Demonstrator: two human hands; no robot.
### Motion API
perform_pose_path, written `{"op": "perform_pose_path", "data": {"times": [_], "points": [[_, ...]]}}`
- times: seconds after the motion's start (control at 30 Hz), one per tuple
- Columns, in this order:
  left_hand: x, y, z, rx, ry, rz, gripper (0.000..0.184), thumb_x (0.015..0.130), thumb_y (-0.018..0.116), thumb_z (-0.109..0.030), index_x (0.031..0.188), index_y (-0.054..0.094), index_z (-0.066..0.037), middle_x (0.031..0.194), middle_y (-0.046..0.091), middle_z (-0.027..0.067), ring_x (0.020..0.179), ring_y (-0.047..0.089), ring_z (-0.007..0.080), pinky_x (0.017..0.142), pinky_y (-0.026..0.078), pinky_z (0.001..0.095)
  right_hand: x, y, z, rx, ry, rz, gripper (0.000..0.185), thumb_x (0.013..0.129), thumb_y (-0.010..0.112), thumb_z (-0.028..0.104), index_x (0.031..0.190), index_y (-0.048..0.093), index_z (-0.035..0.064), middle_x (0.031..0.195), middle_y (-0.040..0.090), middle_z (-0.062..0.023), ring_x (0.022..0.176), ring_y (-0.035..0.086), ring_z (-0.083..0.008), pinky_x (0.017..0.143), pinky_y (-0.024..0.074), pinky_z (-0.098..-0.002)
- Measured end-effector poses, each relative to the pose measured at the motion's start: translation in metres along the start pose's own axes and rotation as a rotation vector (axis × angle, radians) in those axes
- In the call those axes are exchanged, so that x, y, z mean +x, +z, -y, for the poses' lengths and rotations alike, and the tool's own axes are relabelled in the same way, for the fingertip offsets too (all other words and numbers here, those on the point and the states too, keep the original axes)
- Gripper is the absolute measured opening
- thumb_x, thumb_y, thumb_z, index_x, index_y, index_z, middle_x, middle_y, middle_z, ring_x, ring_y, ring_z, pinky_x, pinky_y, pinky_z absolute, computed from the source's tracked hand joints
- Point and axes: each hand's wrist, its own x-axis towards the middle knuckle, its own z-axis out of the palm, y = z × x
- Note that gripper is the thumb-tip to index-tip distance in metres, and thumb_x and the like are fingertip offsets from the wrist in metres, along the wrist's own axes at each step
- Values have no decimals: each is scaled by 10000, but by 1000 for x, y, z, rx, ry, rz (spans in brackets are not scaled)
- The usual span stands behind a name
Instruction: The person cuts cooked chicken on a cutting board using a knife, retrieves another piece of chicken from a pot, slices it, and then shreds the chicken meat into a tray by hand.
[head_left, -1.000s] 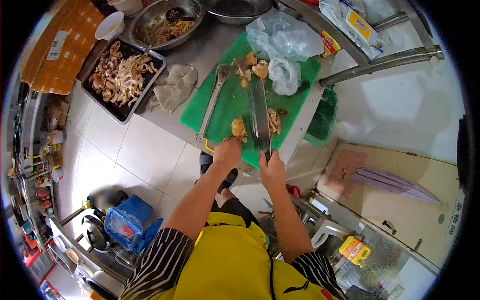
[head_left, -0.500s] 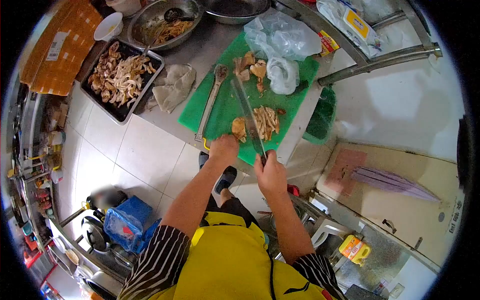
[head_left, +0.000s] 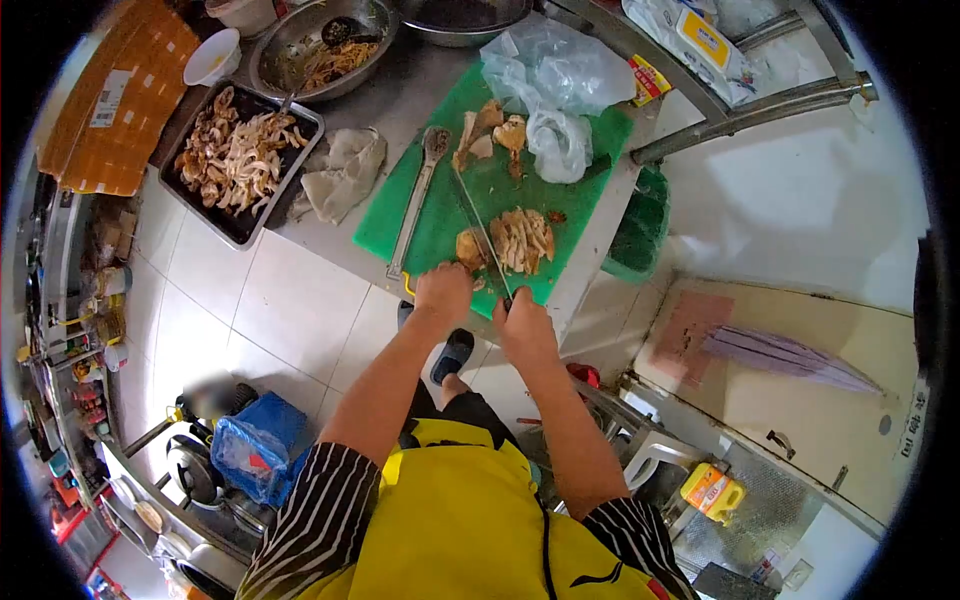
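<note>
My right hand (head_left: pixel 525 328) is closed round the handle of a kitchen knife (head_left: pixel 482 228). Its blade points away from me, between a piece of cooked meat (head_left: pixel 469 249) and a pile of meat strips (head_left: pixel 524 241). With fingers curled, my left hand (head_left: pixel 445 290) holds the near end of that piece on the green cutting board (head_left: pixel 585 220). More meat pieces (head_left: pixel 482 128) lie at the board's far side. Left of the knife rests a long metal tool (head_left: pixel 418 200) with a rounded head. A clear plastic bag (head_left: pixel 560 75) covers the far right corner.
At left stands a black tray (head_left: pixel 235 236) of sliced meat, with a cloth (head_left: pixel 345 175) beside it. Metal bowls (head_left: pixel 262 75) are behind. A green bin (head_left: pixel 640 225) stands beyond the table's right edge, below a metal rail (head_left: pixel 740 128).
The knife and my right hand have shifted left, bringing the blade against the meat piece. The strips sit more bunched to its right. My left hand stays at the piece.
</note>
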Motion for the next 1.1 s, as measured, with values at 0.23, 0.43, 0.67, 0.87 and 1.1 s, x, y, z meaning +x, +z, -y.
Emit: {"op": "perform_pose_path", "data": {"times": [0.23,0.43,0.67,0.87,1.1], "points": [[3,-15,8,212,144,138,188,862,539,-188,906,636,-33,930,654,164,838,668,343,715,554,445,-2,5,-7,-43,5,-15,321,948,547,291,930,458,-18,723,630,-260,722,640,-459,630,524,-523],[39,-118,-1,-206,194,-791,209,877,531,-195,1017,611,-61,973,611,144,935,579,360,798,478,475,-5,9,-6,-153,-7,-29,329,943,553,314,977,460,0,699,655,-210,661,680,-372,583,571,-451],[123,-123,-27,123,432,-510,185,898,548,-257,896,639,-95,941,646,97,950,606,305,857,465,468,0,-2,2,-137,23,24,304,935,555,312,932,496,14,665,649,-175,625,675,-348,543,564,-462],[132,-123,-30,81,310,-255,233,969,498,-305,994,622,-109,975,654,69,937,617,301,856,478,474,3,-4,0,-113,18,25,300,939,532,313,929,505,15,631,641,-169,585,665,-347,522,557,-473],[125,-118,-23,99,387,-317,177,951,530,-261,938,624,-111,911,652,75,861,623,289,813,488,465,8,11,-4,-114,106,106,343,923,548,345,993,509,12,698,661,-180,621,671,-354,533,557,-475]]}}
